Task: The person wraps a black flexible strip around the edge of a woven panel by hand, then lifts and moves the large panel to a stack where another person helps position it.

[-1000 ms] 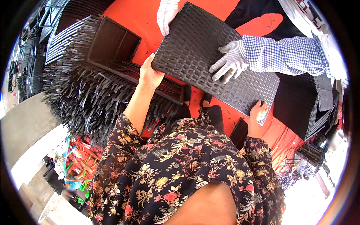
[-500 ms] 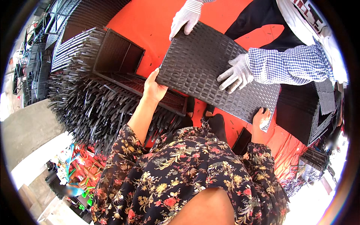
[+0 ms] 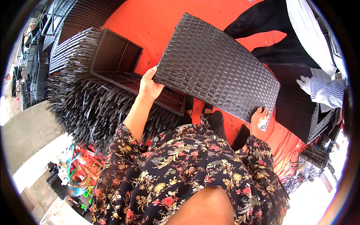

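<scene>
Both hands grasp one dark woven panel (image 3: pixel 217 67): the left hand (image 3: pixel 149 85) clasps its near-left corner, the right hand (image 3: pixel 259 117) its near-right corner. This panel is held tilted above the red floor (image 3: pixel 150 22) (no support beneath it). Just left stands an unfinished woven frame (image 3: pixel 112 63) with loose black strands (image 3: pixel 86 112). A co-worker's gloved hand (image 3: pixel 304 83) is clear of the panel.

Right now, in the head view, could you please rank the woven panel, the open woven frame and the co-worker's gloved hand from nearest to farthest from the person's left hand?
From the left hand:
1. Woven panel: gripped at its left edge.
2. Open woven frame: just up-left, on the stack of unfinished pieces.
3. Co-worker's gloved hand: far right, beyond the panel.
</scene>
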A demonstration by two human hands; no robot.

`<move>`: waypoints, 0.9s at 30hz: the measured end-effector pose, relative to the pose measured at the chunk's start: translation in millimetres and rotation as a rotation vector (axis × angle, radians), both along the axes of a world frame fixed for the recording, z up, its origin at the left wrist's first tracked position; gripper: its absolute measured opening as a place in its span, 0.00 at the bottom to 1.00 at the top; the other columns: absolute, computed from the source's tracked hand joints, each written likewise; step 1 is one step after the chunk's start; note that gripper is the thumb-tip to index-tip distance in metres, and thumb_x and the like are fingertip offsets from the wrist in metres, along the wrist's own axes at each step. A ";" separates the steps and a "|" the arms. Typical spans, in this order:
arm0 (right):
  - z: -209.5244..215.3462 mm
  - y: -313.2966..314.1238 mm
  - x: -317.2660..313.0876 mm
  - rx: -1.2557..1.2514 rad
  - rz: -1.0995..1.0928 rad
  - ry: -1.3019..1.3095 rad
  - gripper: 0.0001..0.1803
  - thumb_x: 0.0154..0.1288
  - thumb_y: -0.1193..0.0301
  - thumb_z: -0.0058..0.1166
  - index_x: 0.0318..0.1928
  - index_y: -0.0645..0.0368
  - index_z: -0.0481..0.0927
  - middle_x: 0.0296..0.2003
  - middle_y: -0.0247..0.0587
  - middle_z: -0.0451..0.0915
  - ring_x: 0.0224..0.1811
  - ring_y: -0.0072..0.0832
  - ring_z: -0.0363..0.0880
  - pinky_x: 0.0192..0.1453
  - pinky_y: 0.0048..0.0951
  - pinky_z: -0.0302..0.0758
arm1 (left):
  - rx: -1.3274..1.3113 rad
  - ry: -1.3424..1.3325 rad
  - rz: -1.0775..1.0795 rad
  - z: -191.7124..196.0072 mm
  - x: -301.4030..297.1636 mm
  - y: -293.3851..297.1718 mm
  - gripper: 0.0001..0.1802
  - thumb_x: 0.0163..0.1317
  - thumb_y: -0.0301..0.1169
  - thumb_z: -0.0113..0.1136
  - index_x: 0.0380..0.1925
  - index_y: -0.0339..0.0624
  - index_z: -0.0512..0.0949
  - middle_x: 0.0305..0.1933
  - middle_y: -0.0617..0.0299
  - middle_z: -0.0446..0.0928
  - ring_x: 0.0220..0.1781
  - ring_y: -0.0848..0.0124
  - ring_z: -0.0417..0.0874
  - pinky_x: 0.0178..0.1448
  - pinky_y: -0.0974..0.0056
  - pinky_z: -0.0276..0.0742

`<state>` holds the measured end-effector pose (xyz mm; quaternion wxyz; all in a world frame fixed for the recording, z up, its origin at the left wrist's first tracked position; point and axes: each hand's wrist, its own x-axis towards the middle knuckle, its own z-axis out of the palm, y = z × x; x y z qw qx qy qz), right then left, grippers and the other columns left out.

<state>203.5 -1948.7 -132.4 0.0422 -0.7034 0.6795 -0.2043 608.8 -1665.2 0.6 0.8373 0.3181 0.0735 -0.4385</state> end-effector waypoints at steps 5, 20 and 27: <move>8.4 3.0 3.3 0.046 -0.041 -0.006 0.25 0.61 0.59 0.47 0.54 0.63 0.73 0.58 0.52 0.68 0.62 0.45 0.63 0.64 0.40 0.60 | 0.015 -0.056 -0.078 -2.5 3.4 2.5 0.16 0.65 0.31 0.44 0.46 0.31 0.72 0.49 0.51 0.76 0.50 0.61 0.77 0.57 0.55 0.72; -17.2 -1.6 -6.9 -0.045 -0.010 0.051 0.24 0.59 0.60 0.50 0.52 0.63 0.74 0.56 0.53 0.70 0.58 0.45 0.67 0.60 0.40 0.65 | 0.345 -0.305 -0.335 19.3 22.3 12.5 0.16 0.66 0.27 0.41 0.46 0.25 0.70 0.47 0.49 0.76 0.46 0.60 0.80 0.53 0.53 0.77; -27.7 -0.2 -13.6 -0.061 0.000 0.043 0.24 0.60 0.59 0.49 0.53 0.62 0.74 0.56 0.52 0.69 0.58 0.45 0.67 0.60 0.41 0.65 | 0.197 -0.252 -0.436 12.4 29.2 27.6 0.17 0.63 0.25 0.42 0.48 0.23 0.69 0.47 0.48 0.76 0.48 0.60 0.80 0.53 0.53 0.77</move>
